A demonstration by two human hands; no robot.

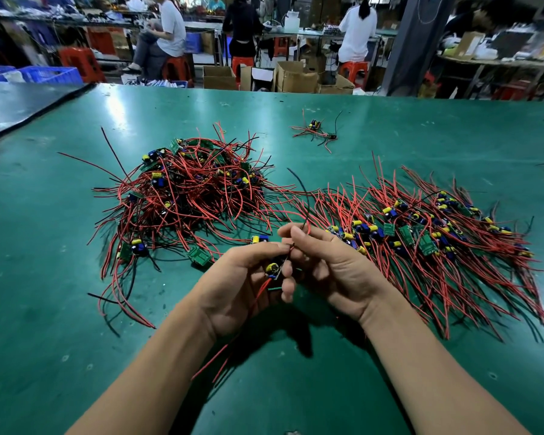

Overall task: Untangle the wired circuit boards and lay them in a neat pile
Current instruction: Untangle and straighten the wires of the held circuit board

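Note:
A tangled heap of small circuit boards with red and black wires (186,196) lies on the green table (390,127) to the left. A combed-out pile of the same boards (427,237), wires fanned outward, lies to the right. My left hand (242,284) grips one small board (273,269) with a yellow capacitor; its red wires trail down under my wrist. My right hand (324,268) pinches that board's red and black wires (305,227) just above my left fingers.
A couple of stray wired boards (316,128) lie far out on the table. A dark mat (19,105) covers the back left corner. Beyond the table are cardboard boxes (296,76), red stools, blue crates and several seated people at other benches.

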